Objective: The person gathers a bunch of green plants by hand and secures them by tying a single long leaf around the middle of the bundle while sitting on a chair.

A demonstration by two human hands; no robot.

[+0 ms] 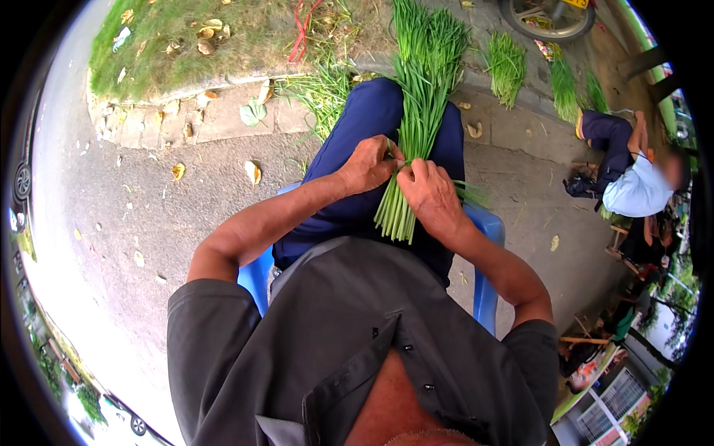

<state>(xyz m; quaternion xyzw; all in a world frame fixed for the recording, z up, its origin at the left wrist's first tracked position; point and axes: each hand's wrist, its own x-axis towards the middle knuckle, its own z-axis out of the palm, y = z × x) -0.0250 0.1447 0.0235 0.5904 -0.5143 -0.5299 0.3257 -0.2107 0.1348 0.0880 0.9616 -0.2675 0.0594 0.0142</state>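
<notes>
A long bundle of Chinese chives [419, 120] lies across my lap between my knees. Its dark leafy ends point away from me, and the pale cut stems [395, 214] point towards my belly. My left hand [371, 164] pinches with thumb and forefinger at the bundle's left side; a thin strand shows by these fingers, too small to make out. Against the stems from the right, my right hand [430, 192] presses with curled fingers. The two sets of fingertips nearly meet over the stems. Dark blue trousers [348, 139] cover my legs under the bundle.
Loose chive scraps [326, 97] lie by my left knee, near red ties [303, 33]. Further chive bundles [506, 67] lie on the paving to the right, below a motorbike wheel [549, 17]. I sit on a blue plastic chair [488, 267]. Another person [636, 187] sits at right.
</notes>
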